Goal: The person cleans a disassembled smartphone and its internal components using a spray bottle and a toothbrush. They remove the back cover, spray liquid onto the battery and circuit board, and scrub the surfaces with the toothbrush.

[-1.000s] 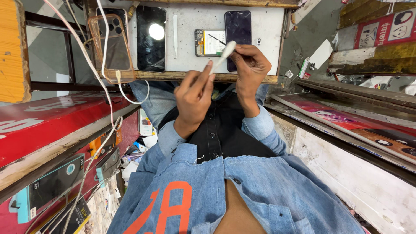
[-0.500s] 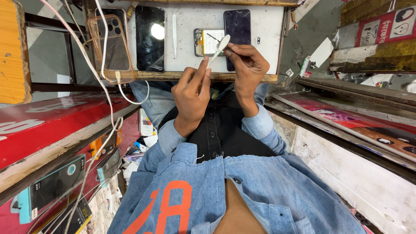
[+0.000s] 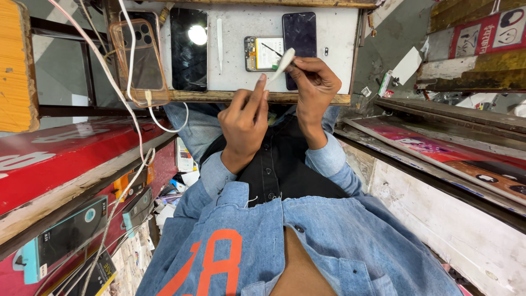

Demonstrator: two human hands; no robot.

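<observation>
My left hand (image 3: 245, 121) is raised in front of the small white worktop (image 3: 339, 33), its thumb and forefinger pinching the lower end of a slim white plastic tool (image 3: 281, 64). My right hand (image 3: 313, 87) curls around the tool's upper end, just over the worktop's near edge. Right behind the tool lies an opened phone (image 3: 262, 53) with its battery and board showing. A dark phone (image 3: 299, 34) lies beside it, partly covered by my right hand's fingers.
On the worktop also lie a black phone (image 3: 189, 49), a phone in a clear orange case (image 3: 137, 55) with a white cable (image 3: 129, 104) plugged in, and a white pry stick (image 3: 219, 38). A red shelf (image 3: 60, 159) runs on the left, boards (image 3: 438, 148) on the right.
Both hands have drifted slightly left and nearer with the white tool, which now points more steeply toward the opened phone. The things on the worktop have not moved.
</observation>
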